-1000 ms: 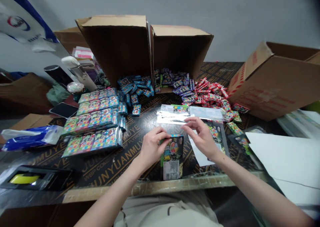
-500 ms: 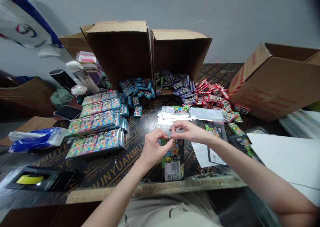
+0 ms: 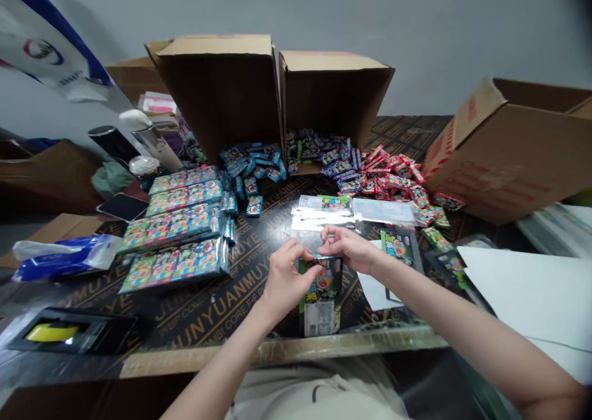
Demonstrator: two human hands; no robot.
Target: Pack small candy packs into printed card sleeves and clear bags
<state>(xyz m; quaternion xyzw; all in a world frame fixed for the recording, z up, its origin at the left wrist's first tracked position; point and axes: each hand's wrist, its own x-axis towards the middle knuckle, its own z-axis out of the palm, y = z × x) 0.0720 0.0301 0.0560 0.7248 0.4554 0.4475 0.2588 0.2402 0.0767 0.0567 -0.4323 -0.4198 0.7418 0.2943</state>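
A black printed plastic pouch [image 3: 319, 312] with a pale label panel at its near end lies in front of me, close to the table's front edge. My left hand [image 3: 291, 277] is closed on its far left edge, thumb over the print and index finger bent above. At the right part of the same edge, my right hand [image 3: 348, 247] has its fingers curled and pressed together on the film. The fingers hide part of that edge. Just beyond lie a shiny flat pouch [image 3: 322, 205] and a clear plastic strip [image 3: 383, 213].
Rows of small colourful packs [image 3: 176, 263] stand at left. Blue packets [image 3: 254, 161], purple packets [image 3: 340, 161] and red packets [image 3: 388, 170] spill before two open cartons [image 3: 330, 62]. Another carton [image 3: 509, 155], white sheets [image 3: 531, 290] and another black pouch [image 3: 401, 253] are on the right.
My hands have moved slightly apart, the right one shifting to the right along the pouch's far edge. More of that edge and its print now shows between them.
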